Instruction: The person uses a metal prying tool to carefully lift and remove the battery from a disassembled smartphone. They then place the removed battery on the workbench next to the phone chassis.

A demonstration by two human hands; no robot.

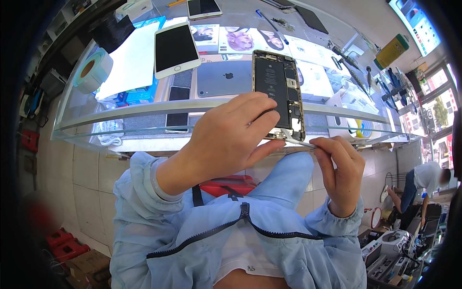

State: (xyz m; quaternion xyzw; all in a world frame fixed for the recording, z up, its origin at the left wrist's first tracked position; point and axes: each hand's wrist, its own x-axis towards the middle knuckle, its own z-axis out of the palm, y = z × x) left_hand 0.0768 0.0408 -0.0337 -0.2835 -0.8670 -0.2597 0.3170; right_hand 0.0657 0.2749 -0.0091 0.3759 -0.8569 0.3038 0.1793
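An opened phone (294, 103) lies near the front edge of the glass counter, its long black battery (271, 79) and inner boards bare. My left hand (236, 123) is closed on the phone's lower left side, fingers bent over the battery and thumb by the bottom edge. That hand covers the lower left of the phone. A thin white strip (301, 142) runs from the phone's bottom end to my right hand (341, 166). Thumb and fingers of this hand pinch the strip's outer end, just right of the phone.
Left of the phone are a grey tablet (224, 77), a white-framed tablet (176, 50) and a tape roll (93, 71). A blue pen (272, 26) lies behind. Pliers and tools (397, 86) stand at the right. Another person (426, 180) bends over at the far right.
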